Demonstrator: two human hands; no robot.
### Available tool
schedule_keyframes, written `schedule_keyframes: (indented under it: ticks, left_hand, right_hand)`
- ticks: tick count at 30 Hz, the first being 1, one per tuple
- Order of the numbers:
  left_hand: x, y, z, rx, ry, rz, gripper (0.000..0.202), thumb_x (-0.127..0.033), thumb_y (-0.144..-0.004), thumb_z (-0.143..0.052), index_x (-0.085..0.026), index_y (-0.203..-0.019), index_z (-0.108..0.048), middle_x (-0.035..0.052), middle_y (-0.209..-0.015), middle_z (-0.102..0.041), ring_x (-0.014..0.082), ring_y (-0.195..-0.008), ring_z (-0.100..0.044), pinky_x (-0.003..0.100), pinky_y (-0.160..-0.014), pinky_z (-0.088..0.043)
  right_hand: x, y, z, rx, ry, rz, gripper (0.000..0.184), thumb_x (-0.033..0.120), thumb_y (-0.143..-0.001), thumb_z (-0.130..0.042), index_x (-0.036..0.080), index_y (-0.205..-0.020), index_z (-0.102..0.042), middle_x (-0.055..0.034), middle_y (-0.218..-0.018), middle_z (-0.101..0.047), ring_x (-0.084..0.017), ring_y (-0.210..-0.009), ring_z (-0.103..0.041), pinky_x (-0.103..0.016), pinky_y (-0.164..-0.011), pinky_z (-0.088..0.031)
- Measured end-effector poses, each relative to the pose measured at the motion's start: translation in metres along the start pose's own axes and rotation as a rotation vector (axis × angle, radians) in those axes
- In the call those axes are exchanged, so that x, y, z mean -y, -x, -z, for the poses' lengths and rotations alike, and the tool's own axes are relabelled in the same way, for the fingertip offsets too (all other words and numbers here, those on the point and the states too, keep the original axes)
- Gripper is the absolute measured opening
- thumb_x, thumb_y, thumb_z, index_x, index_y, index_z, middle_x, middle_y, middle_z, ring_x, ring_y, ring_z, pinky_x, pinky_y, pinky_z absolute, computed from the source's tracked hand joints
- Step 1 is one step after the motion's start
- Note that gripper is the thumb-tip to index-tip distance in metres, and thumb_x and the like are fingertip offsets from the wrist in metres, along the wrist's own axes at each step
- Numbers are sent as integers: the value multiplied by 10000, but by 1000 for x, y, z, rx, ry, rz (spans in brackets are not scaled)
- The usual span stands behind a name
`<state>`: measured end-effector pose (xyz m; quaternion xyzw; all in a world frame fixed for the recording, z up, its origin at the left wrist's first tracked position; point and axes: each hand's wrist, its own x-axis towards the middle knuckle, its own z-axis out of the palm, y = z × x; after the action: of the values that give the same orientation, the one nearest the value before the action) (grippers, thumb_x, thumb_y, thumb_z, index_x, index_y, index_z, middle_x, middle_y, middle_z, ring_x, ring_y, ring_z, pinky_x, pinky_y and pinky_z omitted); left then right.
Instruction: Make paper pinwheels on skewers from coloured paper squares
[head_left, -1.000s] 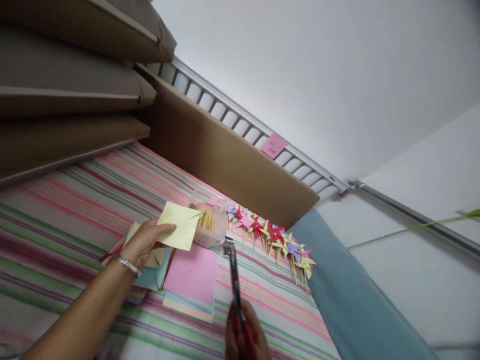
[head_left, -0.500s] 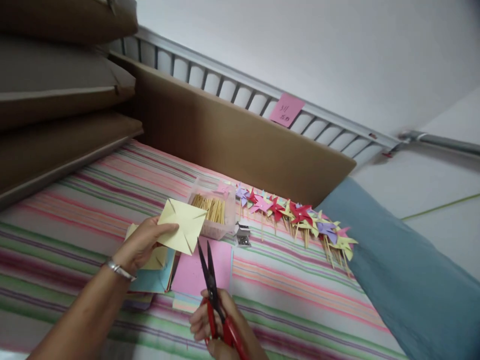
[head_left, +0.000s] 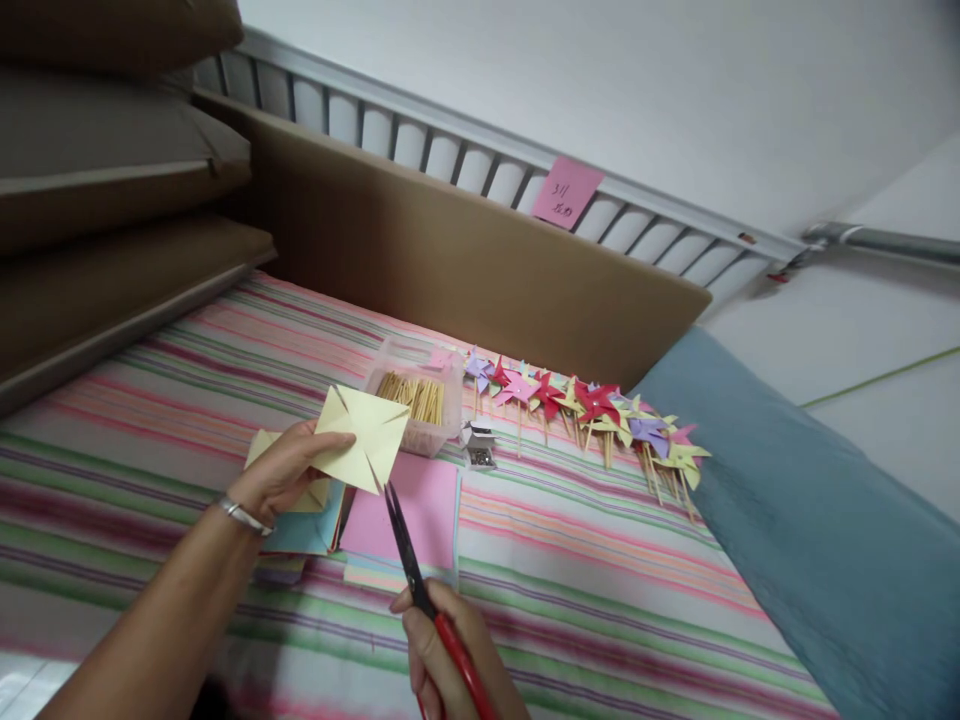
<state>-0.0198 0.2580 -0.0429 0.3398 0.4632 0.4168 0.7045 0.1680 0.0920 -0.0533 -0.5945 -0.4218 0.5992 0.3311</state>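
A pale yellow paper square (head_left: 365,437) with slits cut in from its corners is pinched between the thumb and fingers of my left hand (head_left: 292,465). My right hand (head_left: 450,640) grips red-handled scissors (head_left: 411,560), whose blades are closed and point up toward the square's lower corner. Beneath my left hand lie a slit yellow sheet and a blue paper stack (head_left: 300,533). A pink paper stack (head_left: 409,510) rests on the striped cloth just beyond the scissors.
A clear plastic box (head_left: 452,395) holds thin wooden sticks (head_left: 412,397). Beside it is a small open box of metal pieces (head_left: 478,447). Several paper pinwheels (head_left: 596,403) lie in a row before a brown board (head_left: 450,250). Wrapped brown packages (head_left: 112,270) are stacked at left.
The scissor blades have gone from parted to closed, and my right hand has turned with its fingers closing around the handles. My left hand keeps the yellow square nearly in place.
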Motion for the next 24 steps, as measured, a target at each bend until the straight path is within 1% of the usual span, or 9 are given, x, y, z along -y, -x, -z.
schedule_keyframes:
  ticks: [2,4,9,14,18,24]
  left_hand:
    - [-1,1,-1,5,-12,21,296,-258,-531,-785,-118,-768,-678,74,-670,-705,185,-547,-621,228,-461,-436]
    - [-2,1,0,24,-13,30,323,-275,-530,-784,-112,-789,-680,85,-672,-706,199,-545,-624,240,-461,-436]
    - [0,-1,5,53,3,16,336,-271,-533,-783,-116,-814,-686,90,-724,-718,208,-589,-639,252,-517,-470]
    - [3,-2,6,145,-13,6,361,-277,-573,-766,-105,-880,-688,114,-816,-723,222,-661,-653,252,-553,-485]
    - [4,0,1,140,-35,-2,322,-263,-555,-772,-106,-827,-700,106,-799,-725,213,-652,-652,231,-546,-481]
    - [6,1,-4,148,-49,27,291,-247,-560,-765,-107,-808,-705,94,-756,-722,194,-608,-642,218,-518,-473]
  right_hand:
    - [1,0,-1,11,24,-7,617,728,-695,-500,165,-932,-580,72,-471,-430,-36,-322,-314,-161,-327,-214]
    - [3,-1,-2,20,39,-1,623,730,-696,-497,159,-929,-580,74,-475,-427,-34,-326,-313,-160,-328,-204]
    - [7,-5,-2,38,63,5,606,719,-716,-485,163,-939,-576,78,-472,-418,-36,-325,-316,-163,-329,-208]
    - [7,-8,-7,32,74,42,574,689,-744,-483,162,-955,-563,78,-491,-412,-39,-344,-324,-156,-334,-214]
    - [6,-12,-12,-7,85,52,488,629,-779,-497,161,-906,-553,78,-507,-403,-32,-353,-310,-147,-330,-194]
    - [4,-22,-10,-26,130,62,432,584,-784,-520,159,-851,-555,71,-489,-434,-32,-342,-322,-147,-339,-233]
